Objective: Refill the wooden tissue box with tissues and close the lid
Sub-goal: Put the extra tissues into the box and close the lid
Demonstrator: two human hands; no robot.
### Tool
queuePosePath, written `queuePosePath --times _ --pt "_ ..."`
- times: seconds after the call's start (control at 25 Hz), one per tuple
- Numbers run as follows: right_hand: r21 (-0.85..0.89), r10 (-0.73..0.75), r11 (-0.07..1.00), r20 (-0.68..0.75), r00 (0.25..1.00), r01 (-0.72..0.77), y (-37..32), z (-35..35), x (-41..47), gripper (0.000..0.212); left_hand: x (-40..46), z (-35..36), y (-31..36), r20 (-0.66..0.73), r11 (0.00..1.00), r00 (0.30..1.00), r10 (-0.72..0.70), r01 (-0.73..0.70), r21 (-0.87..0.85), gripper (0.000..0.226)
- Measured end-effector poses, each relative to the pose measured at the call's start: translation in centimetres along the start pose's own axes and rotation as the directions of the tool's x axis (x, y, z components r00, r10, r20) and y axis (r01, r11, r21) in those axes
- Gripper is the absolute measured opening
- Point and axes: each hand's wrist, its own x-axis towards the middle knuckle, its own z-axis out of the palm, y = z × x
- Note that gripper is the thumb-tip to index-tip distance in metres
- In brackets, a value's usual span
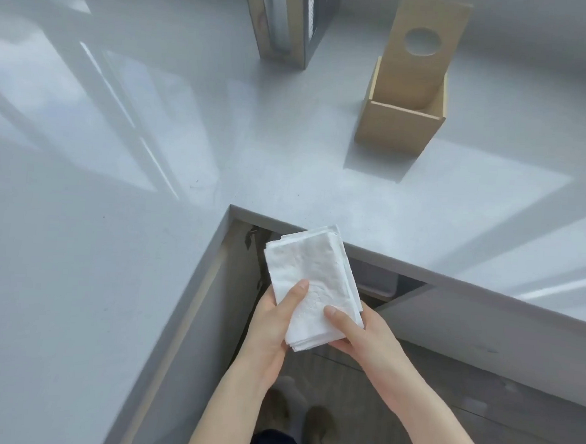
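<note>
Bare counter (287,173) lies before the wooden box (398,125) (its lid (425,48) upright behind the mouth).

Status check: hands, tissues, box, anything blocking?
Left hand and right hand both grip the tissue stack, short of the counter. Wooden box open, lid standing up. Nothing between stack and box.
</note>
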Motion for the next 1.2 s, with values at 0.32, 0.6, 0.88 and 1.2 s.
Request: queuePosePath --times 0.32,0.6,0.88,1.2 --pt "0.396 -0.095 0.913 -0.034 0.995 0.101 -2.3 1.9 -3.4 0.025 -3.0 0.9 3.5 0.169 0.99 0.983 0.076 -0.053 -0.133 0.043" --pt "0.212 -0.171 0.956 -0.165 0.971 0.204 -6.3 -1.4 -2.7 0.021 -0.3 1.3 8.3 0.212 0.986 0.969 0.125 -0.144 0.079 0.059" --pt "0.066 -0.219 0.97 -0.193 0.956 0.235 -11.4 -7.6 1.2 0.009 4.6 5.8 12.4 0.225 0.904 0.973 0.042 -0.133 0.406 0.029" --pt "-0.041 -0.25 0.968 -0.238 0.939 0.247 -16.4 -12.6 7.3 0.019 11.0 11.9 15.6 0.077 0.785 0.976 0.202 -0.208 0.584 0.023"
